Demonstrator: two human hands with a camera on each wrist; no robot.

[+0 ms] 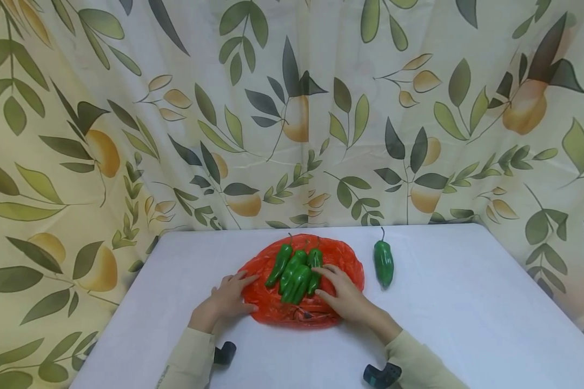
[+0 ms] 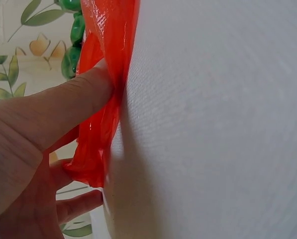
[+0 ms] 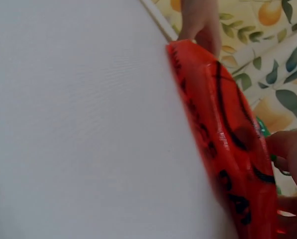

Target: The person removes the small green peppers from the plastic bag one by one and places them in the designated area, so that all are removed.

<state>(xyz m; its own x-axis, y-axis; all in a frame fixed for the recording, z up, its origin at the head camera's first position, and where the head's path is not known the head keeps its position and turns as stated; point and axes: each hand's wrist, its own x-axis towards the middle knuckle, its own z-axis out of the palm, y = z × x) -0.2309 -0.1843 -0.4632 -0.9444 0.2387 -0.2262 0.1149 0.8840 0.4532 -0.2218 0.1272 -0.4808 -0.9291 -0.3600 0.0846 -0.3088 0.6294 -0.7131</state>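
Note:
Several green peppers [image 1: 299,261] lie bunched on a crumpled red plastic bag [image 1: 347,262]. My left hand [image 1: 231,297] spreads at the bag's left edge. In the left wrist view its thumb [image 2: 83,92] presses into the red plastic [image 2: 91,154], with other fingers [image 2: 78,205] beyond the bag's side. Over the bag's right part reaches my right hand [image 1: 343,297], its extended fingertips right at the rightmost pepper [image 1: 315,258] of the bunch. In the right wrist view, that hand [image 3: 292,159] is partly cut off behind the bag's black-printed side [image 3: 223,139].
A single green pepper [image 1: 383,263] lies on the white table [image 1: 443,292], right of the bag. Behind the table hangs a curtain [image 1: 292,135] with leaves and fruit on it. Black camera mounts [image 1: 225,353] sit at both wrists.

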